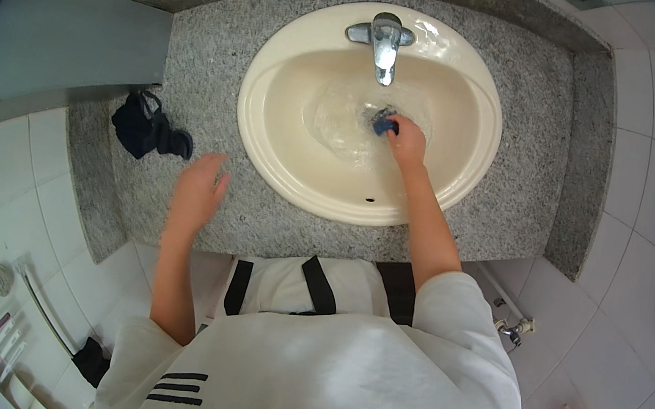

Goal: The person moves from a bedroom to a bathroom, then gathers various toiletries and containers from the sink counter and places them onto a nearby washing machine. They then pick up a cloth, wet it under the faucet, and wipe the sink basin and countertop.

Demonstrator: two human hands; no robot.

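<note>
My right hand [406, 142] reaches into the cream oval washbasin [272, 151]. Its fingers pinch a small dark-blue object [384, 125], perhaps cloth, low in the bowl near the drain. Rippled water [340, 123] lies around it. Above stands a chrome single-lever faucet [385, 50]; whether water runs from it I cannot tell. My left hand [198, 194] is over the granite counter [272, 228], left of the basin, fingers apart and holding nothing. Just beyond its fingertips lies a crumpled dark navy fabric item [147, 126] with a thin strap.
A raised granite edge [580, 161] borders the counter on the right. At left a grey panel [72, 29] overhangs its side. Toothbrushes [3, 346] hang on the lower-left tiled wall. A pipe valve [515, 328] sits below the counter at right.
</note>
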